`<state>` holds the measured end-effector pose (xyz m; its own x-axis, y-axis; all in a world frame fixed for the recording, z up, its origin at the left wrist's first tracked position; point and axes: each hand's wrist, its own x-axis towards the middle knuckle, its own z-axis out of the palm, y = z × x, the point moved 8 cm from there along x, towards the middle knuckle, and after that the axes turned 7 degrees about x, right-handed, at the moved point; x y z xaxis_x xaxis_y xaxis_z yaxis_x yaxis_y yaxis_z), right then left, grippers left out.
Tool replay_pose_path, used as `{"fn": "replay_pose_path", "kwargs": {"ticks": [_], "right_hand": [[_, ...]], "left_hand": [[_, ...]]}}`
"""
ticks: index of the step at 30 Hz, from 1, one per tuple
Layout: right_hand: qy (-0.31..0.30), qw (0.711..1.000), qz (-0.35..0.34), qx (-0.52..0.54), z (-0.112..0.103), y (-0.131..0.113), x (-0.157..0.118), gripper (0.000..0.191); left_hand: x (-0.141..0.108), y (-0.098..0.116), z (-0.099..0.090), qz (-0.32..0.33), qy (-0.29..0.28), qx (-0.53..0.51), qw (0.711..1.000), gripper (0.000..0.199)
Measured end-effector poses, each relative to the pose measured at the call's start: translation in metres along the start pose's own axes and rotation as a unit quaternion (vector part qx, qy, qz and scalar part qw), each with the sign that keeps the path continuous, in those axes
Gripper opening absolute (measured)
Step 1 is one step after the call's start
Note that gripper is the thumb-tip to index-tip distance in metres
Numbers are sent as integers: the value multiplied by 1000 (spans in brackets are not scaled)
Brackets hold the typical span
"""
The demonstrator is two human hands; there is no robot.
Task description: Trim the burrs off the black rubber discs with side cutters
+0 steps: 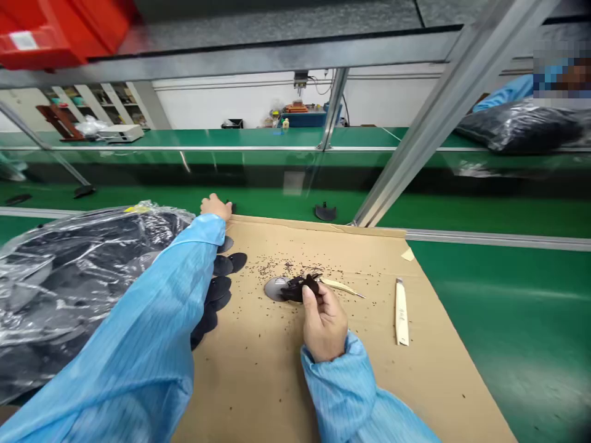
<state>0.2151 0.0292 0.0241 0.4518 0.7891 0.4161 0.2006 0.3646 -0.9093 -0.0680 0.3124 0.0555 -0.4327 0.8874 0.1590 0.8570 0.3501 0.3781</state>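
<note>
Two blue sleeves (152,320), right hand (325,323) pinching a black part (298,289) over the cardboard (258,381), left hand (216,207) beside a dark piece (233,208) at the far edge, cannot tell its grip, cream tool (401,314) bearing illegible small marks, red bin (69,31) with blurred white label (24,40).

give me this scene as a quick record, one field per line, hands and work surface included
left hand: at the cardboard's far left corner, grip unclear
right hand: holding a black part
surface: cardboard sheet on a green bench
left side: dark rounded pieces, some overlapping; clear plastic bag with dark contents
right side: cream-coloured tool
scattered: tiny dark bits
</note>
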Motion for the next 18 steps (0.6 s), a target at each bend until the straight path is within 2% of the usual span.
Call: {"fn": "replay_pose_path", "kwargs": {"ticks": [3, 5, 8, 10, 13, 16, 18], "right_hand": [[14, 999, 24, 17, -2, 1, 2, 19], [28, 998, 38, 39, -5, 1, 4, 21], [67, 994, 51, 65, -13, 2, 9, 25], [88, 992, 63, 65, -19, 7, 13, 29], [98, 989, 91, 69, -25, 23, 20, 35], [96, 982, 107, 119, -24, 35, 27, 38], [91, 975, 122, 160, -21, 36, 30, 41]], "left_hand": [[16, -5, 20, -16, -38, 10, 999, 59], [20, -6, 28, -10, -45, -3, 999, 54], [18, -3, 23, 37, -20, -40, 998, 34], [10, 0, 11, 61, 1, -72, 996, 22], [-13, 3, -22, 78, 54, -149, 984, 16], [-53, 9, -57, 118, 94, -233, 961, 22], [-87, 10, -67, 119, 69, -308, 941, 27]]}}
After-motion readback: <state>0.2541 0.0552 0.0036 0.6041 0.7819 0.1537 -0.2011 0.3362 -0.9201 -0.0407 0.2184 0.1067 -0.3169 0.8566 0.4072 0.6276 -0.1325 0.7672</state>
